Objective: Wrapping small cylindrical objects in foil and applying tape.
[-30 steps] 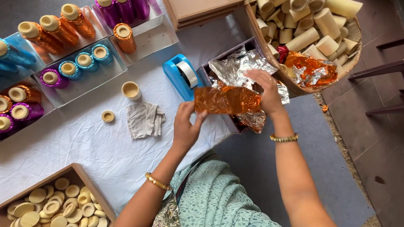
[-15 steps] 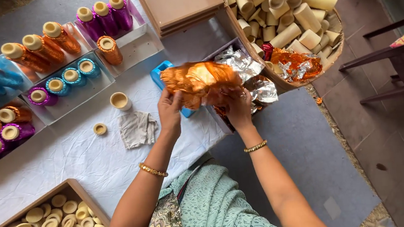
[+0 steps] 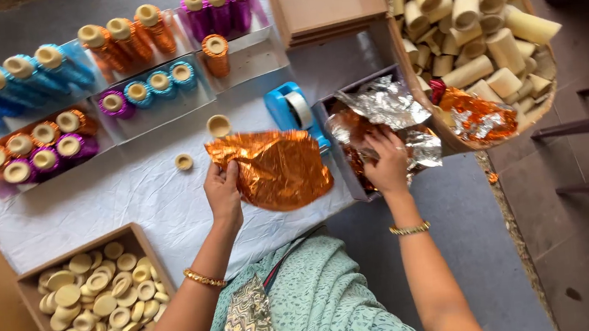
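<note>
1. Orange foil sheet [image 3: 277,171]: I have it pinched at its left edge in my left hand [image 3: 223,192], thumb on top and fingers underneath. The sheet lies nearly flat over the white cloth [image 3: 117,197], spreading rightward away from that hand, so its long axis runs left to right across my front.
2. My right hand [image 3: 388,164] is off the sheet, just beyond its right edge, with fingers curled down into the crumpled foil pile [image 3: 383,117] in the dark box [image 3: 342,175]. I cannot tell whether it has actually gripped a piece or is only pressing on the heap.
3. So the left hand is the one on the sheet; the right hand is near the sheet's far end but apart from it.
4. Just behind the sheet stands a blue tape dispenser [image 3: 289,108], and to its left a small cardboard cup [image 3: 219,125] and a smaller cap [image 3: 183,162] lie loose on the cloth.
5. Farther out, trays hold foil-wrapped tubes [image 3: 131,41] in blue, orange and purple.
6. At my lower left a wooden box [image 3: 141,252] holds plain round caps; at upper right a basket [image 3: 450,140] is heaped with bare cardboard tubes [image 3: 475,18].
</note>
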